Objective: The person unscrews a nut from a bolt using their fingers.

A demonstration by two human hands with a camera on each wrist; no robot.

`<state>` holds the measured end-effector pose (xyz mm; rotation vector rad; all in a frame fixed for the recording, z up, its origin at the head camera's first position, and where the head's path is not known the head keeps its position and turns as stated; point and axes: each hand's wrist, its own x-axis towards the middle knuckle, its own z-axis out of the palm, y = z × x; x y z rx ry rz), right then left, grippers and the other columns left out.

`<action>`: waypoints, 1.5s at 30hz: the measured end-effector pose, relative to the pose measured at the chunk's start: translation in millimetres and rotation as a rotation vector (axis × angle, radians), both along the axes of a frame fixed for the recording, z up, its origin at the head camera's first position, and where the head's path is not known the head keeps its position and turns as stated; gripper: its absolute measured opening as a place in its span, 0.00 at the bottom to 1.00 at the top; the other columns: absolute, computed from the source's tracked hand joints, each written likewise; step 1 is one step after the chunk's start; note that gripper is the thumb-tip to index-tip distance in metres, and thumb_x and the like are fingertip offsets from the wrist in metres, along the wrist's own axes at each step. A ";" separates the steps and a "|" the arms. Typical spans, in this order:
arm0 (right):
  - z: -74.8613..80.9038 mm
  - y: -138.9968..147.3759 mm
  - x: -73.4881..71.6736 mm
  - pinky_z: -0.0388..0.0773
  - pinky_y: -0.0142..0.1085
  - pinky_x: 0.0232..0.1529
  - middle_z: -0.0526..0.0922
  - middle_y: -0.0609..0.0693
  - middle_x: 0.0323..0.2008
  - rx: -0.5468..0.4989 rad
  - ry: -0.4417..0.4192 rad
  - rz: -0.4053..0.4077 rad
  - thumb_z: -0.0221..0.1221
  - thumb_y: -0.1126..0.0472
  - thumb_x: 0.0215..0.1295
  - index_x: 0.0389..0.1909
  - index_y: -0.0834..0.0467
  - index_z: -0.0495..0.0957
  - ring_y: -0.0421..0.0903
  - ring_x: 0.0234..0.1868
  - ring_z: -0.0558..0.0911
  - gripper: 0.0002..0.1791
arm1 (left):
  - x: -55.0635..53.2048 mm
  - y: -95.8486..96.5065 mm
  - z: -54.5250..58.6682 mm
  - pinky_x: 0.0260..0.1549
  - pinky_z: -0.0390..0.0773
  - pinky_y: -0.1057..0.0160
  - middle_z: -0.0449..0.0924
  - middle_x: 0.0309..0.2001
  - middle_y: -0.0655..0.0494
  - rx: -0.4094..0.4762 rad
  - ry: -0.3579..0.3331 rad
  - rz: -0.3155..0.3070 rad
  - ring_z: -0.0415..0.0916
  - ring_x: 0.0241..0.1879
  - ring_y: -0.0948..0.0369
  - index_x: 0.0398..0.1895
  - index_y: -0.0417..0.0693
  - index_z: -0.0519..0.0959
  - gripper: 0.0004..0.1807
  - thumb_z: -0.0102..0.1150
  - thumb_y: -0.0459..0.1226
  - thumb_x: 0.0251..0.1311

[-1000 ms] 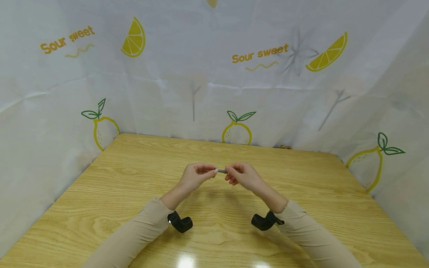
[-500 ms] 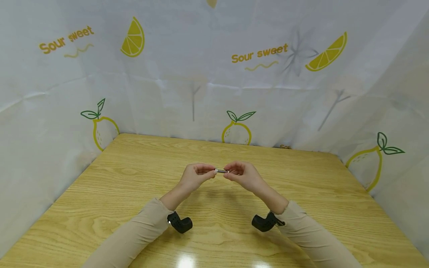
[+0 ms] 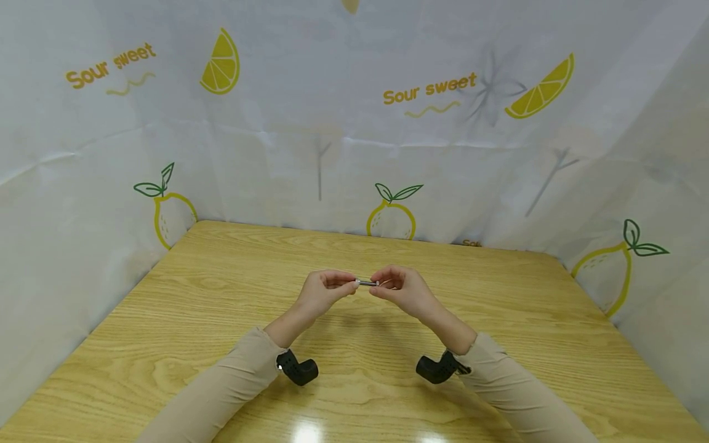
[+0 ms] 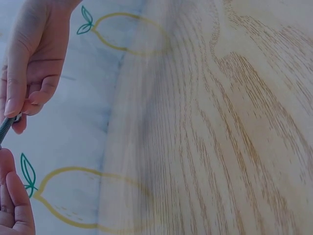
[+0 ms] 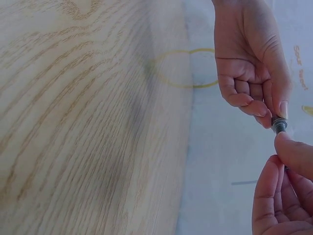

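A dark threaded bolt [image 3: 367,283] is held level between both hands, above the table. My left hand [image 3: 319,294] pinches its left end between thumb and fingertips. In the right wrist view, washer-like rings and threads on the bolt [image 5: 280,125] show just below the left thumb. My right hand [image 3: 402,289] has its thumb and fingers curled round a small silver nut [image 3: 378,283] at the bolt's right end. In the left wrist view, this nut [image 4: 18,117] is partly covered by the right thumb and fingertips. The left hand [image 4: 14,196] shows only in part there.
A wood-grain table [image 3: 354,394] lies below the hands. Behind it and at the sides hangs a white curtain [image 3: 310,74] printed with lemons and lettering. Black wrist mounts [image 3: 299,368] sit at both beige sleeve cuffs.
My right fingers have shifted and spread slightly, so the nut on the bolt's right end shows between them. The left hand and bolt stay in place.
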<state>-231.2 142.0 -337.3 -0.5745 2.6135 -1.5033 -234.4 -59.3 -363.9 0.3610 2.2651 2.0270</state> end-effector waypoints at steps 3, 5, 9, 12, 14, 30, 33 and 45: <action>-0.5 0.0 -0.2 0.80 0.35 0.40 0.82 0.57 0.42 -0.001 0.000 -0.002 0.62 0.60 0.60 0.43 0.60 0.79 0.42 0.37 0.82 0.12 | -0.4 -0.4 -0.8 0.49 0.79 0.51 0.82 0.45 0.43 0.001 0.005 -0.001 0.81 0.37 0.65 0.46 0.38 0.81 0.14 0.61 0.35 0.58; -0.9 -0.1 -0.4 0.80 0.36 0.40 0.81 0.57 0.43 -0.006 -0.001 -0.002 0.62 0.61 0.60 0.43 0.60 0.79 0.42 0.38 0.82 0.12 | -0.3 -0.3 -0.7 0.49 0.79 0.51 0.82 0.45 0.43 0.002 0.007 0.001 0.81 0.37 0.64 0.46 0.38 0.81 0.14 0.61 0.35 0.58; -0.8 -0.3 -1.0 0.81 0.41 0.43 0.81 0.59 0.44 -0.025 -0.022 0.009 0.61 0.59 0.61 0.46 0.63 0.77 0.49 0.40 0.83 0.15 | -0.3 0.0 -0.4 0.49 0.79 0.50 0.83 0.44 0.44 0.005 -0.002 0.010 0.81 0.37 0.63 0.45 0.39 0.82 0.13 0.61 0.35 0.58; -0.3 -0.1 -1.6 0.81 0.45 0.45 0.80 0.64 0.45 -0.039 -0.062 0.040 0.57 0.56 0.66 0.51 0.66 0.74 0.57 0.43 0.82 0.20 | -0.4 0.4 -0.2 0.49 0.79 0.50 0.83 0.43 0.45 0.003 -0.005 0.018 0.82 0.37 0.63 0.44 0.40 0.82 0.12 0.61 0.35 0.58; 0.2 0.1 -2.1 0.82 0.45 0.45 0.80 0.67 0.44 -0.050 -0.098 0.064 0.53 0.54 0.68 0.51 0.68 0.73 0.59 0.42 0.82 0.22 | -0.3 0.7 0.1 0.49 0.79 0.50 0.83 0.43 0.45 0.003 -0.014 0.022 0.82 0.37 0.63 0.44 0.40 0.82 0.12 0.61 0.35 0.58; -0.1 0.6 -2.9 0.81 0.48 0.45 0.83 0.63 0.40 -0.014 -0.050 0.015 0.59 0.60 0.64 0.45 0.65 0.78 0.56 0.40 0.83 0.13 | 0.0 0.3 0.5 0.50 0.79 0.51 0.83 0.45 0.44 -0.002 -0.019 0.010 0.82 0.38 0.62 0.46 0.39 0.81 0.13 0.61 0.35 0.58; -1.0 0.9 -3.3 0.81 0.48 0.44 0.83 0.60 0.38 -0.011 -0.039 0.002 0.59 0.60 0.63 0.45 0.64 0.78 0.53 0.38 0.83 0.13 | 0.2 0.1 0.6 0.50 0.79 0.52 0.83 0.45 0.44 -0.005 -0.018 0.010 0.82 0.38 0.63 0.46 0.39 0.81 0.13 0.61 0.35 0.58; -3.3 3.7 -2.3 0.81 0.46 0.45 0.82 0.61 0.40 -0.030 -0.001 0.014 0.60 0.62 0.61 0.45 0.66 0.78 0.51 0.39 0.83 0.14 | -0.2 0.1 0.1 0.49 0.79 0.52 0.83 0.45 0.44 -0.005 -0.021 0.016 0.81 0.37 0.64 0.45 0.39 0.81 0.13 0.62 0.35 0.57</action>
